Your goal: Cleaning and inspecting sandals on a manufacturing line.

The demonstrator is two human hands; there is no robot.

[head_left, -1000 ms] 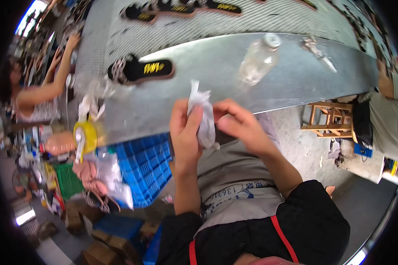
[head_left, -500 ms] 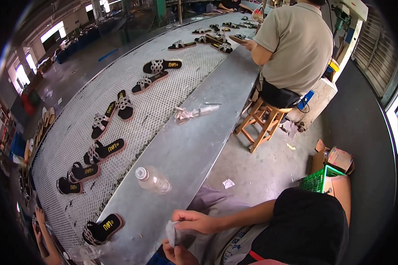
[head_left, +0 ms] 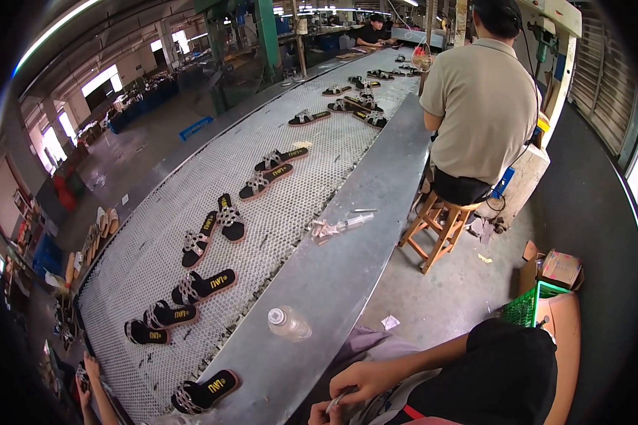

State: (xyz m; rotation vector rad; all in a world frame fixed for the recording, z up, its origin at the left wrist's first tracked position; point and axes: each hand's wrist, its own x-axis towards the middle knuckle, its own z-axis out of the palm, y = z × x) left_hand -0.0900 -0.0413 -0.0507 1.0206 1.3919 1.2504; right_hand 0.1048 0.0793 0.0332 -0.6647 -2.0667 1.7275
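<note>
My right hand (head_left: 358, 381) is closed, its fingers pinching what looks like a small pale grey cloth (head_left: 342, 398). Just below it at the lower edge, my left hand (head_left: 325, 413) is closed on the same cloth and partly cut off. Most of the cloth is hidden by fingers. Nearest on the metal bench is a black sandal (head_left: 216, 387) with a sparkling patterned strap, lying by the mesh edge. A clear plastic bottle (head_left: 289, 324) with a white cap stands farther along the bench.
Several matching sandals (head_left: 204, 285) lie along the white mesh conveyor (head_left: 156, 234). A syringe-like clear tube (head_left: 354, 222) and crumpled paper (head_left: 324, 230) rest on the bench. Ahead, a person (head_left: 485, 106) sits on a wooden stool (head_left: 439, 237). Another person's hands (head_left: 92, 379) appear at lower left. A green crate (head_left: 523, 306) stands right.
The view has shifted, so bench and sandals appear farther right and lower. My hands have come closer together, covering more of the cloth. The seated person's forearm and the sandal it held are now hidden.
</note>
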